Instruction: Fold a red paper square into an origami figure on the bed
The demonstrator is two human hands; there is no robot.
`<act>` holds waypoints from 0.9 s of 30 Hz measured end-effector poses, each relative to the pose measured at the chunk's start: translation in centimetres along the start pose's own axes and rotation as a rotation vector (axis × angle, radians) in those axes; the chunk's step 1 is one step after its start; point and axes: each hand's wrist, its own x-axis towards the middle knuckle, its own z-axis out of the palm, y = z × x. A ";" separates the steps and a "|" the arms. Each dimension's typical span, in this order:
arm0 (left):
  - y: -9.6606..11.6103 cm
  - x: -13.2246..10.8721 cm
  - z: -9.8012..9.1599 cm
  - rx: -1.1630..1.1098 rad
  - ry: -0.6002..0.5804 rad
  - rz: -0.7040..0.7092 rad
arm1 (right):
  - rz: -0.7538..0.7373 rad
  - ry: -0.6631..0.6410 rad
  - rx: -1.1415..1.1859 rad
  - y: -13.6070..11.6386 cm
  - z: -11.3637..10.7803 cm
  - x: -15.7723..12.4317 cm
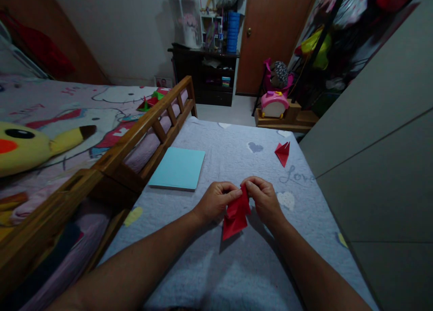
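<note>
A folded piece of red paper (236,217) with several creases and pointed corners is held just above the bed, in the middle of the view. My left hand (216,202) pinches its upper left part between thumb and fingers. At the paper's top right edge, my right hand (264,199) is closed on it too, thumb against the forefinger. The paper's lower end hangs free as a point. Farther off to the right lies a second folded red paper piece (283,154), touched by neither hand.
A stack of light blue paper (177,167) lies on the patterned bedsheet (223,153), left of my hands. A wooden bed rail (142,128) runs along the left, with a yellow plush toy (27,148) beyond it. A pale cabinet (379,166) borders the right side.
</note>
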 end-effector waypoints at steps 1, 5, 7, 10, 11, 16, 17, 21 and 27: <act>0.0 0.0 0.0 -0.004 0.005 0.000 | 0.009 -0.013 0.008 0.0 0.0 0.0; 0.1 0.0 0.0 0.015 0.029 0.015 | 0.009 -0.043 -0.025 -0.1 0.1 0.0; 0.2 0.0 0.0 0.025 0.038 0.015 | 0.006 -0.037 -0.067 -0.1 0.2 0.1; 0.1 0.0 0.0 0.010 0.057 0.010 | 0.019 -0.018 -0.098 -0.1 0.2 0.1; 0.0 0.0 0.0 0.010 0.059 0.010 | 0.019 -0.016 -0.101 -0.1 0.2 0.1; -0.5 0.1 -0.3 0.076 0.046 0.035 | 0.017 -0.005 -0.120 -0.3 0.3 0.1; -0.6 0.1 -0.3 0.090 0.046 0.044 | 0.018 -0.001 -0.126 -0.3 0.3 0.1; -0.8 0.2 -0.4 0.134 0.051 0.074 | 0.013 -0.004 -0.158 -0.3 0.4 0.0; -0.8 0.2 -0.4 0.158 0.062 0.085 | 0.020 -0.017 -0.129 -0.5 0.4 -0.1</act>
